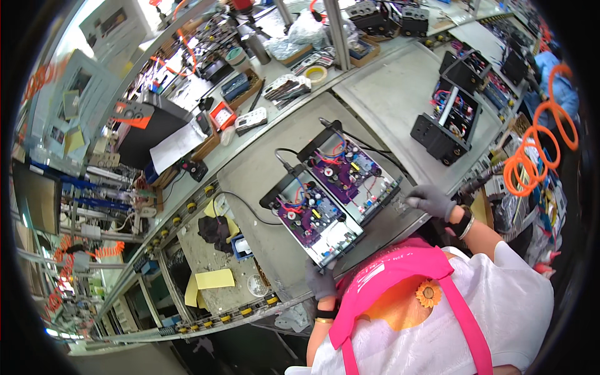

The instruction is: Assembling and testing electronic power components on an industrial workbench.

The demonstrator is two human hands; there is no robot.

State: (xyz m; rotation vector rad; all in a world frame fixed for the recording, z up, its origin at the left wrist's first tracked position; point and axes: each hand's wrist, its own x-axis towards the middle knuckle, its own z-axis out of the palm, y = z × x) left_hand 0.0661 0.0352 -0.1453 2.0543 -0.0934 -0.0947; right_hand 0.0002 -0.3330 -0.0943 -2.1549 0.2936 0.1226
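Two uncovered electronics units lie side by side on a grey work board point(247, 181). Purple and blue circuit boards, coloured wires and white parts show inside both the left unit point(310, 215) and the right unit point(350, 169). My left hand point(320, 282), in a grey glove, is at the near corner of the left unit, its fingers closed about that corner. Beyond the right unit's near corner, my right hand point(432, 201), also gloved, is held over the board's edge with fingers stretched out and nothing visible in them. Black cables point(289, 164) run from the units' far ends.
Another open black unit point(447, 125) stands on the neighbouring board to the right. Orange coiled hoses point(531, 159) hang nearby. A yellow tape roll point(315, 74), a red box point(222, 115) and a white sheet point(178, 147) lie along the far bench. Yellow paper point(214, 279) lies at left.
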